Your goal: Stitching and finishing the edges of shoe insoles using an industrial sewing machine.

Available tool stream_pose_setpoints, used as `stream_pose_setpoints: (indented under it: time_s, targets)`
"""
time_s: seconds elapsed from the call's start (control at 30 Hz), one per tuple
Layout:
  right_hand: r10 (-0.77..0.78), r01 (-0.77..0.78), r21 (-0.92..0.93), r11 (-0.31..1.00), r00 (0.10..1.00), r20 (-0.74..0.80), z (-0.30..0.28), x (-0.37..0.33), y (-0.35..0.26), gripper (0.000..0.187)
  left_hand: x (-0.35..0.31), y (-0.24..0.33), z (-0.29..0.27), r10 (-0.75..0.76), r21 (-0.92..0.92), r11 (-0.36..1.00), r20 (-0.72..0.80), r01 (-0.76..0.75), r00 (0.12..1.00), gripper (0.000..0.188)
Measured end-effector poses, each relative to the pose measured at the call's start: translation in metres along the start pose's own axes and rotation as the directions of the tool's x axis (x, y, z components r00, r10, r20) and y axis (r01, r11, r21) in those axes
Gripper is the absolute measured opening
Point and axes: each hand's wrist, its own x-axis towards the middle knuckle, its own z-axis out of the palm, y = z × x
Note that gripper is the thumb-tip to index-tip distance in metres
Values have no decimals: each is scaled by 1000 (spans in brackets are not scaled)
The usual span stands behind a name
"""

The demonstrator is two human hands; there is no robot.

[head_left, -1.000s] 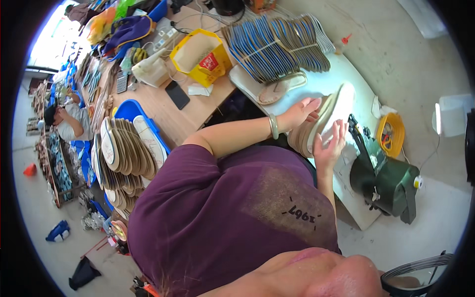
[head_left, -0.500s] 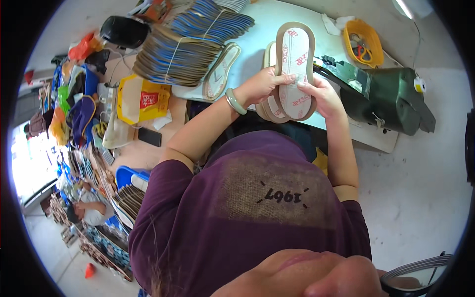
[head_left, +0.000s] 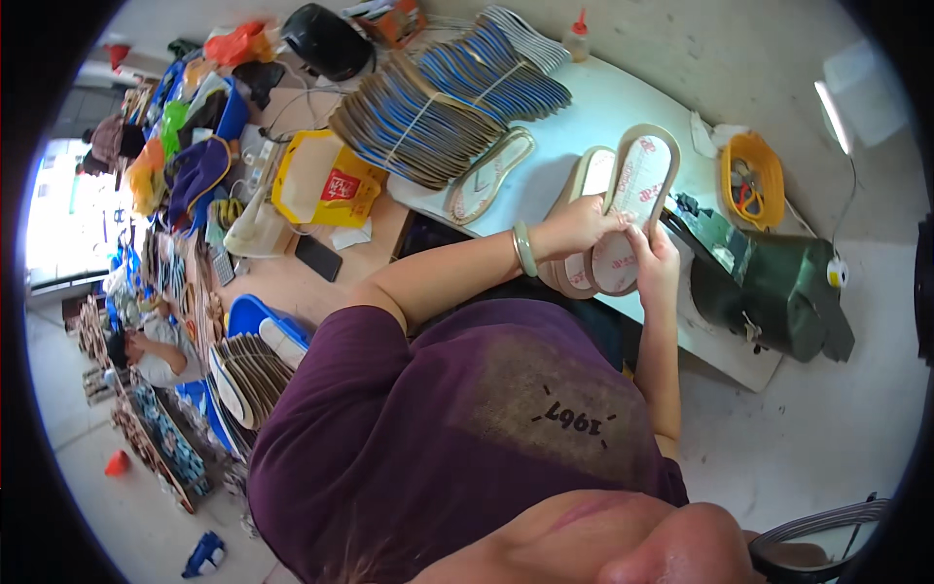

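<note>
A shoe insole point(head_left: 646, 173) with a pale face, red print and a tan rim is held up over the table's front edge. My left hand point(head_left: 582, 224), with a pale bangle on its wrist, grips the insole's left side at the waist. From the right, my right hand point(head_left: 658, 261) pinches the same insole, and the two thumbs nearly meet on its face. Behind and to the left of it are more insoles point(head_left: 595, 173), partly hidden by my left hand. A single insole point(head_left: 494, 175) lies farther left on the table, beside a large strapped bundle of insoles point(head_left: 418, 117).
A dark green sewing machine point(head_left: 793, 292) stands at the right. Behind it sits a yellow basket point(head_left: 754, 161) with scissors. Leftward are a yellow box point(head_left: 311, 180), a phone point(head_left: 318, 258) and a blue bin point(head_left: 258, 316) by stacked soles. A person point(head_left: 161, 350) sits far left.
The view has turned, so the scene sits lower and tilted. My hands stay on the insole, their thumbs closer together at its middle.
</note>
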Motion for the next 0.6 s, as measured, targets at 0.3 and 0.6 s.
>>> stream_pose_setpoints:
  time_s: [0.3, 0.6]
  targets:
    - [114, -313, 477, 821, 909, 401, -23, -16, 13, 32, -37, 30, -3, -69, -75, 993, 226, 88, 972, 41]
    - [49, -60, 107, 992, 994, 103, 3, -23, 17, 34, -29, 0, 12, -4, 74, 997, -48, 8, 999, 37]
